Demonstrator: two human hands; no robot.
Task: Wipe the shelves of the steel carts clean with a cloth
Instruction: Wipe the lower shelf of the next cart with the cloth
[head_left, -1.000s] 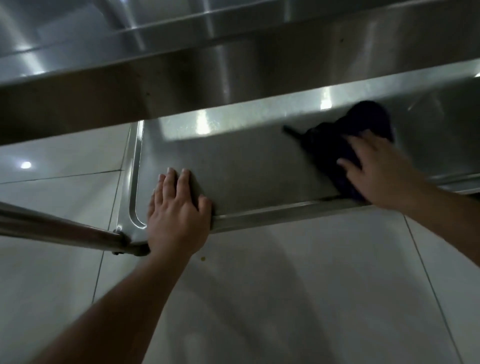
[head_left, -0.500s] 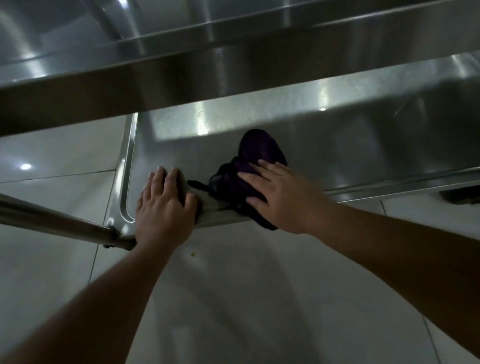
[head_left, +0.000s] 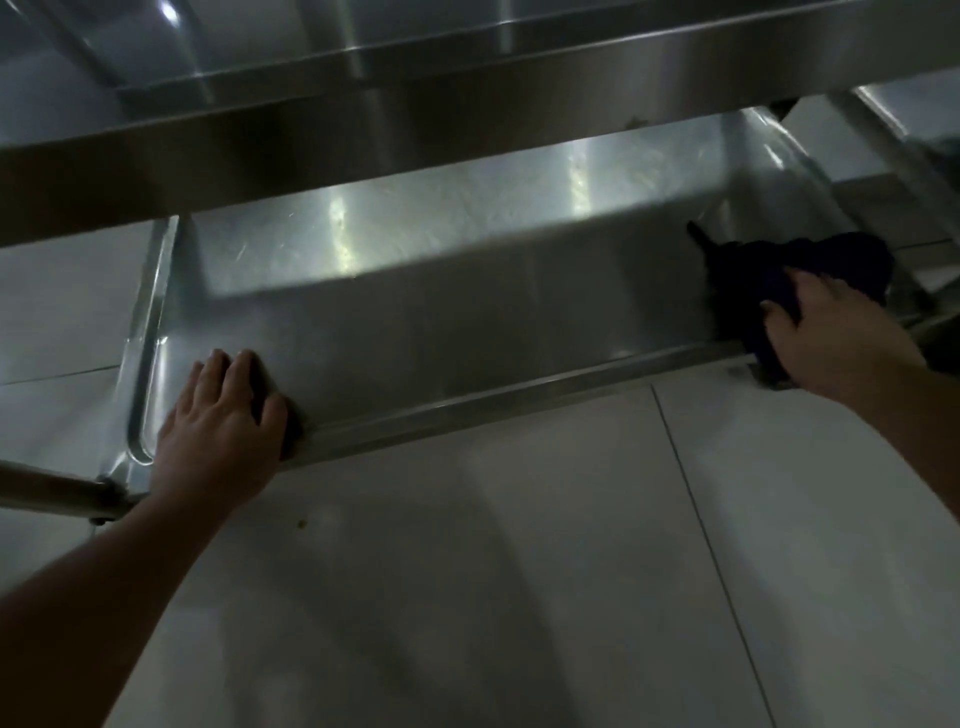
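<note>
Your right hand (head_left: 836, 332) presses the dark cloth (head_left: 779, 275) flat-fingered onto the lower shelf (head_left: 467, 312) at its right end; your left hand (head_left: 218, 426) (fingers straight, holding nothing) rests on the shelf's near left corner.

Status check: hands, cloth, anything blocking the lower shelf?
Left hand flat on lower shelf front edge. Right hand presses dark cloth at right end. Nothing blocking.

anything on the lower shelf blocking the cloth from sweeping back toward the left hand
Nothing visible does. The lower shelf is bare steel between the dark cloth under the right hand and the left hand resting on its front left corner.
</note>
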